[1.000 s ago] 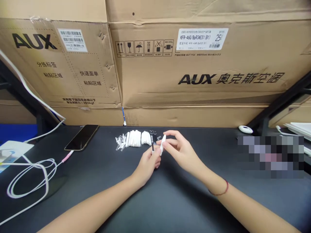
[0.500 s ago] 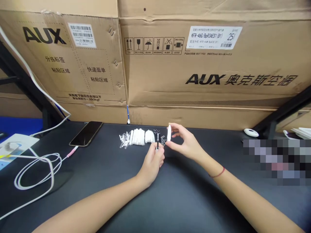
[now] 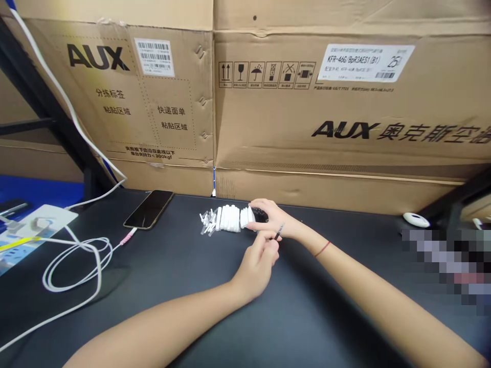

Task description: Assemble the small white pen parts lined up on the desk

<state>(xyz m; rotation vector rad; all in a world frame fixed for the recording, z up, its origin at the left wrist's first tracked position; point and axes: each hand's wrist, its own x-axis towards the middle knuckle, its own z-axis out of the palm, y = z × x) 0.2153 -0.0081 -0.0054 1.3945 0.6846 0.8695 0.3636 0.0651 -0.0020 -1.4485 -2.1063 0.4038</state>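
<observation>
My left grip [image 3: 258,271] is closed on a thin black rod [image 3: 280,231], pinching it clear of the surface [image 3: 330,306]. My right grip [image 3: 268,221] sits on the black parts [image 3: 260,214] beside the row of white pieces [image 3: 230,219]; closed or not, I can't tell.
</observation>
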